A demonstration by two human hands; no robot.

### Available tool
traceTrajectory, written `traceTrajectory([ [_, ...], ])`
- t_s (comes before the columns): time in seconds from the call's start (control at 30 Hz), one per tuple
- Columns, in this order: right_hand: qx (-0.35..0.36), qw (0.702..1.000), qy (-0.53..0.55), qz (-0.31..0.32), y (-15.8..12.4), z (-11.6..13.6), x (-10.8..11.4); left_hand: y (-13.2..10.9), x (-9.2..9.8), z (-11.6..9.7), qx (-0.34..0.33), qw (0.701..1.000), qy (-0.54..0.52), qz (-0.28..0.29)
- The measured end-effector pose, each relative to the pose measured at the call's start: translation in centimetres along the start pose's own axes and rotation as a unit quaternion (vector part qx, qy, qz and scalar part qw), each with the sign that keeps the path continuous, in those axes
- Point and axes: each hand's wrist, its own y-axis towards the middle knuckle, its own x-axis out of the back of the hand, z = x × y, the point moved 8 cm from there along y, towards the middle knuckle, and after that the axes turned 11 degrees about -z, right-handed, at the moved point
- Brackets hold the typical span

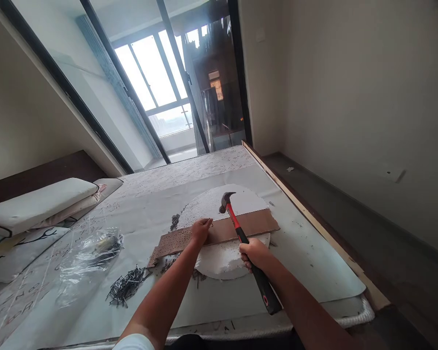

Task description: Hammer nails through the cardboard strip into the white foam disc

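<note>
My right hand (254,254) is closed round the red and black handle of a claw hammer (241,233), whose steel head is raised just above a brown board (257,222). The board lies across a white round foam disc (222,265); its left part is dotted with nail holes or nail heads. My left hand (200,229) pinches a small nail upright on the board, a little left of the hammer head.
A heap of dark nails (126,287) lies left of my left arm. A crumpled clear plastic bag (95,253) sits further left. Pillows (40,204) are stacked at far left. A wooden strip (314,218) runs along the right edge of the covered surface.
</note>
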Motion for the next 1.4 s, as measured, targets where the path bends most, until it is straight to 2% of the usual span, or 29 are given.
traceTrajectory([
  [0.17, 0.006, 1.0, -0.015, -0.005, -0.1, 0.1, 0.1, -0.2, -0.3, 0.8, 0.008, 1.0, -0.011, -0.011],
  [0.33, 0.001, 1.0, -0.016, -0.002, -0.5, 0.4, -0.3, -0.3, -0.4, 0.5, 0.01, 0.999, -0.033, -0.016],
  [0.67, 0.012, 0.999, -0.035, 0.008, 0.2, -0.3, -1.1, -0.3, -0.6, 0.6, 0.0, 1.0, -0.006, -0.022],
  [0.9, 0.086, 0.985, -0.142, -0.039, 0.7, -0.5, -0.7, -0.7, -0.8, 0.1, -0.021, 0.998, 0.06, -0.022],
  [1.13, 0.211, 0.946, -0.233, -0.083, -3.6, 2.9, -0.8, -0.8, -1.4, 0.7, -0.019, 0.998, 0.061, -0.012],
  [1.33, 0.168, 0.934, -0.308, -0.068, -3.0, 0.9, -2.1, -1.1, -1.6, 1.2, 0.004, 0.995, 0.095, -0.001],
  [1.4, 0.183, 0.937, -0.294, -0.052, -3.2, 1.0, -2.4, -1.2, -1.6, 1.2, 0.0, 0.995, 0.103, 0.0],
])
